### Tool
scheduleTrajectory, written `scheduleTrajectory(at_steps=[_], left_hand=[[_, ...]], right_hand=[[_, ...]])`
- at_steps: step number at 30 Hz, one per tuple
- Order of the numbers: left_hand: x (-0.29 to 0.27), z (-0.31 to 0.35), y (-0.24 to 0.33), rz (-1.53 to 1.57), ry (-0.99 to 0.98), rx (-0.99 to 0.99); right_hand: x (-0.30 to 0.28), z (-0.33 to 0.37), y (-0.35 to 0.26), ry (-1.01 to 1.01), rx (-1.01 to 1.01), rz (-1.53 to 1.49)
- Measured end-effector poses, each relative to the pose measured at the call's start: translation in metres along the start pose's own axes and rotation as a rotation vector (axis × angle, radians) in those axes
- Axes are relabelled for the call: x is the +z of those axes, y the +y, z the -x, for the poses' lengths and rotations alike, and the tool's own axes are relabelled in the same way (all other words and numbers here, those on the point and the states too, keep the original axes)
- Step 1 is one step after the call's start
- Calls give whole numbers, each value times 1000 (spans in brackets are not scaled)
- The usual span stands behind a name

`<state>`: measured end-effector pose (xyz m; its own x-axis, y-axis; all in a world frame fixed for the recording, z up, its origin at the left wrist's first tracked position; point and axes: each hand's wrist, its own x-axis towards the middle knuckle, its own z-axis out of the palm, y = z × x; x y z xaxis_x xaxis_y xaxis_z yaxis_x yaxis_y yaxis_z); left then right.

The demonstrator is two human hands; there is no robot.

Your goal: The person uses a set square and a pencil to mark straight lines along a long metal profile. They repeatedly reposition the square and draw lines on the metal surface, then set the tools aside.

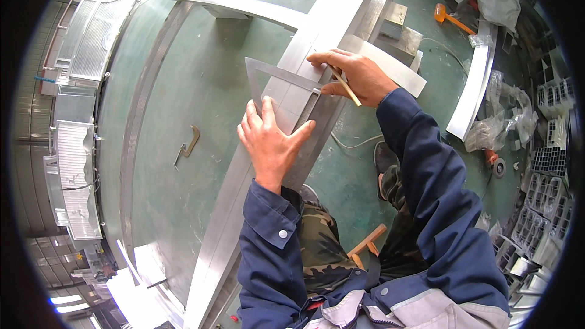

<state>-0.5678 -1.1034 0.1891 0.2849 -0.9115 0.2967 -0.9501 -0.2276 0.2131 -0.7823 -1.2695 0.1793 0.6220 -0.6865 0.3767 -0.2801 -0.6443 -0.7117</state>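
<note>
A long aluminium profile (231, 207) runs diagonally across a green table (189, 97). A triangular metal set square (277, 73) lies across the profile. My left hand (271, 140) presses flat on the square and the profile, fingers spread. My right hand (353, 76) grips a thin pencil (345, 87) with its tip on the profile beside the square's edge. A second flat aluminium bar (390, 64) lies under my right hand.
A small bent metal handle (187, 145) lies on the table to the left. Another curved bar (244, 7) crosses the far end. An orange-headed mallet (448, 17), aluminium offcuts (551, 164) and plastic wrap lie on the floor at the right. Ribbed panels (73, 170) stand at the left.
</note>
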Motion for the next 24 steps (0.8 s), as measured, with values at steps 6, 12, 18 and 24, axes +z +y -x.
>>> scheduleTrajectory(at_steps=[6, 12, 18, 24], left_hand=[[2, -1, -1, 11, 1, 0], [2, -1, -1, 9, 6, 0], [3, -1, 1, 16, 7, -8], [3, 0, 0, 17, 5, -12]], right_hand=[[1, 0, 4, -9, 9, 4], [3, -1, 3, -19, 39, 11], [2, 0, 5, -5, 16, 3], [2, 0, 5, 4, -2, -27]])
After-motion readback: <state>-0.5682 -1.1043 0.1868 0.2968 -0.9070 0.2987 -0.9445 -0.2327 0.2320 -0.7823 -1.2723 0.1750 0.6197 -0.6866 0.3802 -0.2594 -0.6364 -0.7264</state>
